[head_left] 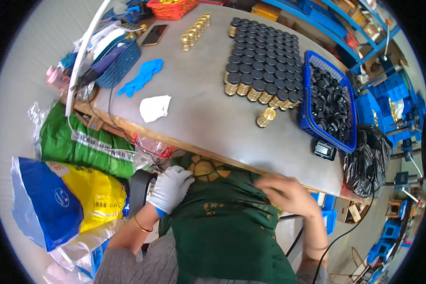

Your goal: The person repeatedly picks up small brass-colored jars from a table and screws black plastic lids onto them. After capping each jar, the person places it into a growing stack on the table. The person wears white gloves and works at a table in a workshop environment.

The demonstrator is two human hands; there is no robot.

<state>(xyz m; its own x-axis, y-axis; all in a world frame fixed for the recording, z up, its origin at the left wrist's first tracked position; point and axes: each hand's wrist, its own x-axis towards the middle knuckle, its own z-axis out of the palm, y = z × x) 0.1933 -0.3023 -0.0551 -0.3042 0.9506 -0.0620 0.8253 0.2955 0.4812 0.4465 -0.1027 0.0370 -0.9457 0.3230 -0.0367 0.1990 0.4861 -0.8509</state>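
Observation:
My left hand [172, 188], in a white glove, rests at the left edge of the dark green apron [227, 227] on my lap. Its fingers are bent together, and whatever may be in them is hidden. Bare, my right hand [291, 194] is over the apron's right side, slightly blurred, its fingers stretched out and somewhat apart. Beyond both hands is the grey table [213, 123]. One brass fitting [266, 117] without a black cap stands in front of a block of black-capped brass fittings [265, 61].
A blue basket [305, 120] of black caps stands at the table's right, near a small black-and-clear box [324, 150]. Uncapped brass fittings [192, 34], a phone [155, 35], a blue glove [142, 78] and a white cloth [155, 108] lie leftward. Sacks [80, 146] crowd the left side.

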